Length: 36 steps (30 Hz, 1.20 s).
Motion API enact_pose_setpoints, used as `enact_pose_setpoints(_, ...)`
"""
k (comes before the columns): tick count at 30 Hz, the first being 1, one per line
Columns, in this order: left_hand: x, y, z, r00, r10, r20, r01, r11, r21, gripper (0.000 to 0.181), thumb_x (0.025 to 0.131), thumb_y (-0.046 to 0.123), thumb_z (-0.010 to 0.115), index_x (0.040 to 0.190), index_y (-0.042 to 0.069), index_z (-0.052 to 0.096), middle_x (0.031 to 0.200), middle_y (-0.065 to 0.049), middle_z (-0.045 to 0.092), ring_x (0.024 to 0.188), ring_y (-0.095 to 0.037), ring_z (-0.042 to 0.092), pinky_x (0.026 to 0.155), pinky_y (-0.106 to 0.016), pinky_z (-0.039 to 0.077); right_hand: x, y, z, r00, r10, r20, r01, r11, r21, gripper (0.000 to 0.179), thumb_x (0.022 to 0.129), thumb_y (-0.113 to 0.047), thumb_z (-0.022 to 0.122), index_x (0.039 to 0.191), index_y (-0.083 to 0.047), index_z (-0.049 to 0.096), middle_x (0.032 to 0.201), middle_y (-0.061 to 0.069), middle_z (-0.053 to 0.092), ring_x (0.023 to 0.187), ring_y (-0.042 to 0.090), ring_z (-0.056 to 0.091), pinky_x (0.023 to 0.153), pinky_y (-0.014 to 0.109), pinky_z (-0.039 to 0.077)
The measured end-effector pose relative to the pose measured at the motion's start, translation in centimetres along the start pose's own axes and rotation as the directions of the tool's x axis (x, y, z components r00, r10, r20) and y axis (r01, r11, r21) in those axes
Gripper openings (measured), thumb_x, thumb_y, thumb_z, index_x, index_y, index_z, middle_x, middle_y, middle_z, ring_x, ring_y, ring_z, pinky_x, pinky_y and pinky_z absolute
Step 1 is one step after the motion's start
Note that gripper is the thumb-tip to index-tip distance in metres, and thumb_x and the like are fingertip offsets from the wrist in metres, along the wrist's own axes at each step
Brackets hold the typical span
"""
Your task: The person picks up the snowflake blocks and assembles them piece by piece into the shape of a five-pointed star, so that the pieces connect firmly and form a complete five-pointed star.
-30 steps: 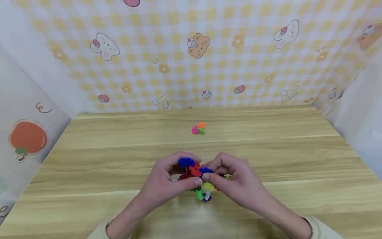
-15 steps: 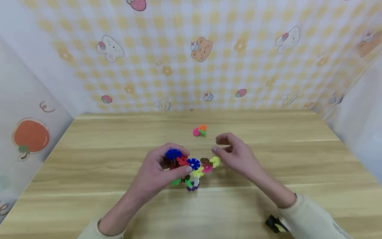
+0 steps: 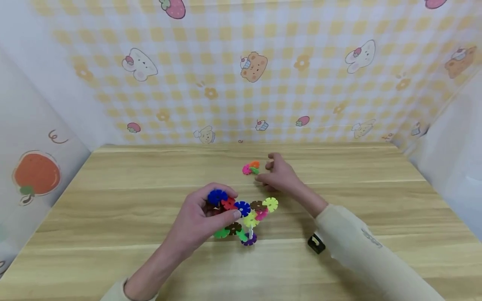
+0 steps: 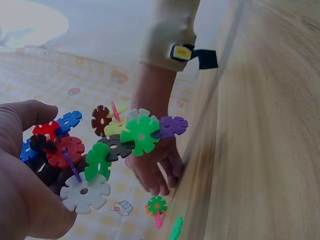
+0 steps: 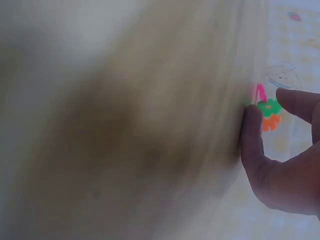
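Observation:
My left hand [image 3: 201, 213] grips a built-up cluster of snowflake discs [image 3: 250, 220], flower-shaped and slotted together in blue, red, brown, yellow, pink, green, white and purple. Part of the cluster is hidden behind the thumb and fingers. In the left wrist view, a white disc [image 4: 85, 194] and a green disc [image 4: 140, 136] stick out from it. Farther back on the table lies a small group of pink, orange and green snowflake discs [image 3: 246, 169]. Just to the right of it, my right hand [image 3: 280, 175] holds nothing, thumb and fingers spread apart around a gap.
The wooden table [image 3: 113, 200] runs back to a yellow checked cloth wall [image 3: 301, 96] with cartoon prints. White side panels stand at left and right. A black strap piece [image 3: 316, 243] shows beside the right sleeve [image 3: 350, 234].
My right hand has let go of the held cluster and moved away, back to beside the small disc group. The left hand has shifted slightly left, keeping its grip on the cluster.

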<state>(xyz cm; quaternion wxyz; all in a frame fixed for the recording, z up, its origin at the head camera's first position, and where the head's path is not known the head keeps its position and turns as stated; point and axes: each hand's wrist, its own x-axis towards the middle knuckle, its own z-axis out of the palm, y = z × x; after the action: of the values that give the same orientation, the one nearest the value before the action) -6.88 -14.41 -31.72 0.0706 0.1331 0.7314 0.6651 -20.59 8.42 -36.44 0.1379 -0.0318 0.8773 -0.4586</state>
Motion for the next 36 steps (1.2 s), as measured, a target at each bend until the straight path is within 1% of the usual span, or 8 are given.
enact_pose_setpoints(7,-0.2,0.0,0.3,1.0,-0.019,0.013,0.02,0.999,-0.031,0.026,0.09,0.012,0.078,0.114,0.009,0.068,0.103,-0.016,0.066,0.08,-0.023,0.066,0.067,-0.03,0.06,2.1,-1.3,0.9,0.991,-0.132,0.011,0.13,0.948,-0.291,0.086,0.086,-0.021,0.081,0.154,0.001,0.034,0.133,0.024,0.058,0.118,0.035,0.056,0.104,0.049,0.049)
enact_pose_setpoints(14,-0.4,0.1,0.7,0.999,-0.014,0.035,0.016,0.998,-0.058,0.023,0.09,0.011,0.077,0.112,0.011,0.069,0.106,-0.015,0.066,0.081,-0.023,0.066,0.067,-0.03,0.059,2.5,-0.9,0.6,0.979,-0.2,0.021,0.195,0.918,-0.346,0.038,0.086,-0.017,0.078,0.119,-0.001,0.066,0.098,0.013,0.07,0.086,0.025,0.061,0.077,0.036,0.054)
enact_pose_setpoints(19,-0.3,-0.1,0.8,0.998,-0.025,0.053,0.028,0.998,-0.061,0.024,0.09,0.011,0.076,0.112,0.005,0.068,0.105,-0.016,0.065,0.081,-0.022,0.065,0.067,-0.029,0.058,1.4,-0.2,0.5,0.988,-0.152,0.0,0.152,0.987,-0.042,0.035,0.091,-0.014,0.074,0.122,-0.003,0.064,0.089,0.012,0.073,0.07,0.017,0.067,0.064,0.028,0.057)
enact_pose_setpoints(21,-0.2,-0.2,0.7,0.998,-0.034,0.056,0.037,0.997,-0.061,0.026,0.09,0.011,0.076,0.112,0.002,0.067,0.104,-0.015,0.065,0.081,-0.022,0.065,0.066,-0.028,0.057,0.9,0.1,0.5,0.993,-0.118,0.023,0.113,0.979,0.17,0.04,0.094,-0.009,0.069,0.132,-0.002,0.059,0.09,0.017,0.075,0.07,0.019,0.072,0.065,0.032,0.062)
enact_pose_setpoints(26,-0.3,-0.3,0.9,0.998,-0.04,0.051,0.043,0.998,-0.053,0.025,0.09,0.012,0.076,0.112,0.004,0.067,0.103,-0.014,0.066,0.082,-0.023,0.065,0.068,-0.028,0.057,-0.5,0.3,0.9,0.995,-0.063,0.076,0.013,0.847,0.531,0.047,0.098,-0.002,0.061,0.144,-0.005,0.049,0.104,0.021,0.075,0.083,0.019,0.076,0.078,0.033,0.063)
enact_pose_setpoints(32,-0.4,-0.5,1.1,0.998,-0.042,0.05,0.044,0.998,-0.053,0.023,0.09,0.012,0.076,0.111,0.006,0.067,0.105,-0.015,0.066,0.083,-0.024,0.065,0.07,-0.029,0.058,-1.7,-0.1,2.0,0.994,-0.044,0.097,-0.043,0.671,0.74,0.024,0.104,-0.015,0.057,0.124,-0.001,0.054,0.106,0.01,0.071,0.096,0.017,0.073,0.089,0.034,0.06)
enact_pose_setpoints(34,-0.4,-0.5,1.1,0.998,-0.046,0.047,0.048,0.997,-0.058,0.024,0.09,0.012,0.076,0.112,0.004,0.067,0.105,-0.014,0.066,0.083,-0.023,0.064,0.068,-0.028,0.057,-1.8,-0.2,2.4,0.999,-0.007,0.052,-0.032,0.711,0.703,0.026,0.106,-0.023,0.057,0.114,0.002,0.06,0.096,0.006,0.071,0.087,0.015,0.072,0.084,0.032,0.062)
enact_pose_setpoints(36,-0.4,-0.6,1.1,0.998,-0.048,0.044,0.051,0.997,-0.055,0.025,0.091,0.012,0.076,0.112,0.004,0.067,0.105,-0.014,0.066,0.083,-0.023,0.063,0.067,-0.028,0.056,-1.6,-0.3,2.9,0.999,0.032,-0.02,-0.014,0.803,0.596,0.031,0.105,-0.028,0.059,0.105,0.002,0.065,0.085,0.004,0.07,0.075,0.013,0.068,0.073,0.027,0.061)
